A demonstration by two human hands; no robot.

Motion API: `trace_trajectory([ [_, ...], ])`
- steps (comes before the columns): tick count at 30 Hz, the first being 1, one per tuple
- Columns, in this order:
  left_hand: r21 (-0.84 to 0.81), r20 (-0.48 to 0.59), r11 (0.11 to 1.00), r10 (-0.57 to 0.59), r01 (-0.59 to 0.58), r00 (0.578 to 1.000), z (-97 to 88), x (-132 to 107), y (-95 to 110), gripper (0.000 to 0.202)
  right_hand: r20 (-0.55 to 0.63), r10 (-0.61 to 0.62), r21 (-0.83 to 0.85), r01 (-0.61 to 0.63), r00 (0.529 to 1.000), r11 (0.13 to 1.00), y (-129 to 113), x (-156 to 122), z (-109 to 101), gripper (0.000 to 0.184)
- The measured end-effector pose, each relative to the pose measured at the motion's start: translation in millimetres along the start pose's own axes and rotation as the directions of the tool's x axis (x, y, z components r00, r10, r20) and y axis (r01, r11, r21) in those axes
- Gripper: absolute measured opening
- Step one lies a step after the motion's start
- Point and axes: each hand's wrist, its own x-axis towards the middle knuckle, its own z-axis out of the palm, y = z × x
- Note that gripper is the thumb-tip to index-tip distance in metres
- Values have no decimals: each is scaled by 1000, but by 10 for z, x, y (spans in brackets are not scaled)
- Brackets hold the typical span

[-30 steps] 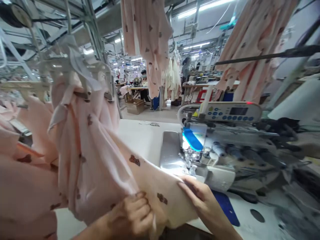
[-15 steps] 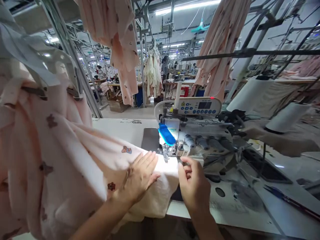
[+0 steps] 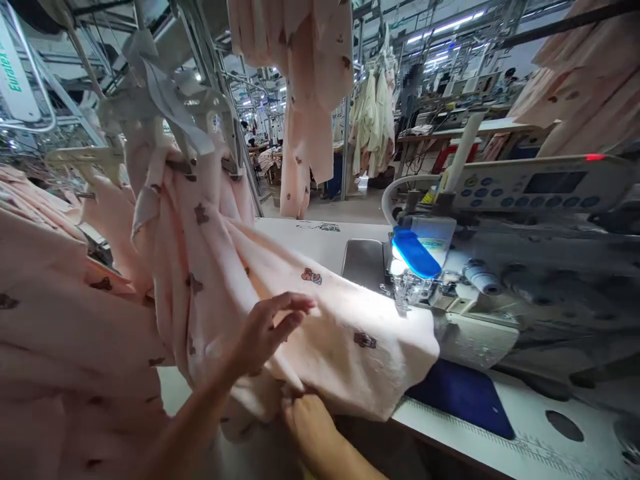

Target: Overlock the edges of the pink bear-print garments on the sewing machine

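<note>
Two hands lie left of the presser foot (image 3: 409, 290), our left hand (image 3: 267, 330) open above the pink bear-print fabric (image 3: 345, 347) stretching toward it, our right hand (image 3: 310, 423) pinching its lower fold.

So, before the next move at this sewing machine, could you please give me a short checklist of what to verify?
Fabric seated under the presser foot: cannot tell. The pink printed fabric reaches it, but the glare hides the edge.
Right hand gripping the fabric: ok, the fingers hold a gathered fold.
Left hand flat on the fabric: not ok, it looks raised with fingers spread.
Both hands clear of the needle area: ok, neither is near the presser foot.
Control panel ready: cannot tell. A red light is lit, but its meaning does not show.
</note>
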Motion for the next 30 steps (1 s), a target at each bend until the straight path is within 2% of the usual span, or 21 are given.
trace_trajectory([
  [2,48,36,999,-6,4,999,77,-113,85,30,-63,-42,26,44,997,999,64,-243,-186,12],
  [4,113,124,991,58,-73,991,181,-173,201,27,-214,-102,87,123,971,989,131,-555,-555,38],
  [5,167,191,976,107,-139,976,248,-177,259,33,-460,-163,145,255,873,956,163,-710,-777,43],
  [6,220,267,952,153,-214,952,325,-165,312,44,-640,-91,173,259,763,950,194,-849,-998,41],
  [7,266,343,923,177,-276,923,409,-136,356,50,-761,19,235,249,648,939,225,-966,-1198,37],
  [9,316,410,886,195,-340,891,590,-45,410,32,-820,219,361,181,528,915,289,-1115,-1461,29],
  [10,318,390,877,227,-361,892,678,8,419,23,-805,349,479,179,480,859,322,-1149,-1507,21],
  [11,319,347,868,267,-381,899,759,62,416,24,-753,484,613,210,446,762,357,-1163,-1497,12],
  [12,337,289,847,321,-410,902,832,112,404,24,-660,610,744,274,437,609,390,-1163,-1442,22],
  [13,388,222,810,380,-439,898,895,157,384,21,-531,699,846,345,479,407,421,-1157,-1356,43],
  [14,458,166,763,430,-456,887,947,197,359,19,-415,725,897,383,550,223,448,-1150,-1258,60],
  [15,534,130,715,458,-451,879,989,233,333,18,-328,720,919,382,612,94,470,-1146,-1163,63],
  [16,606,99,674,465,-424,880,1022,267,308,18,-265,718,935,353,643,29,488,-1147,-1086,58],
  [17,664,73,635,471,-395,879,1047,304,288,20,-225,727,949,314,649,14,504,-1153,-1037,52],
  [18,704,57,605,473,-371,879,1066,346,275,22,-215,756,959,280,618,44,520,-1160,-1020,48],
  [21,740,34,567,505,-361,862,1087,535,263,29,-314,851,948,180,420,261,607,-1159,-1131,49],
  [23,734,57,605,398,-309,916,1076,704,261,29,-400,854,914,74,332,399,701,-1118,-1243,45],
  [24,726,86,633,302,-268,949,1063,787,256,27,-411,861,906,32,299,422,751,-1088,-1278,44],
  [25,720,125,654,206,-232,970,1046,860,248,25,-394,873,912,8,286,409,797,-1055,-1291,44],
  [27,705,222,676,75,-213,972,1000,956,231,23,-337,900,939,25,277,344,853,-1000,-1248,47],
  [30,705,336,657,22,-267,942,926,958,217,26,-327,888,945,98,323,313,830,-986,-1100,45],
])
